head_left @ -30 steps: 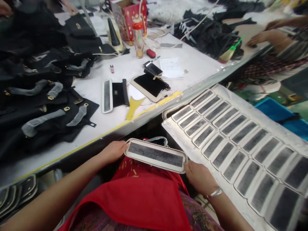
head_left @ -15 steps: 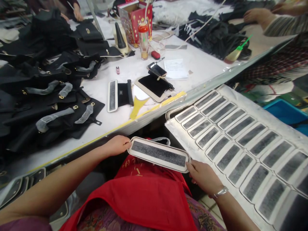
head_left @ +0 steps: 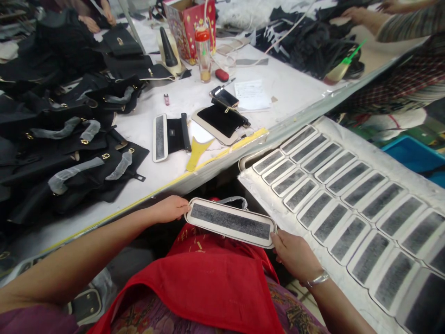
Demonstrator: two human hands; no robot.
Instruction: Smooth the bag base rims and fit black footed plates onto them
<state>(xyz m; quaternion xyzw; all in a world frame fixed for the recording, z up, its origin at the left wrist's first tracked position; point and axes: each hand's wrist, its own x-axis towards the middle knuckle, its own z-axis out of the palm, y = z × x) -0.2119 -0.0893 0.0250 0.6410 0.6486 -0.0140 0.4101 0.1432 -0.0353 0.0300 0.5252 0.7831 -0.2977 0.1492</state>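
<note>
Above my lap, a long bag base panel point(head_left: 229, 222) with rounded ends, a pale border and a dark speckled strip lies face up between my hands. My left hand point(head_left: 174, 207) pinches its left end, and my right hand point(head_left: 294, 253) grips the right end with the thumb on top. A plastic-wrapped handle point(head_left: 234, 200) shows just behind the panel's far edge; whatever hangs beneath is hidden. To the right, rows of similar pale panels point(head_left: 351, 185) with dark strips cover a white board point(head_left: 327, 125).
Black bags point(head_left: 79, 153) with wrapped handles pile up on the left of the white table point(head_left: 139, 199). A yellow scraper point(head_left: 198, 153), a phone point(head_left: 225, 96) and a red-capped bottle point(head_left: 203, 55) lie or stand farther in. Other people's hands work at the far edges.
The view has shifted slightly, so the table items appear a little farther left. My hands keep the panel in nearly the same place and pose.
</note>
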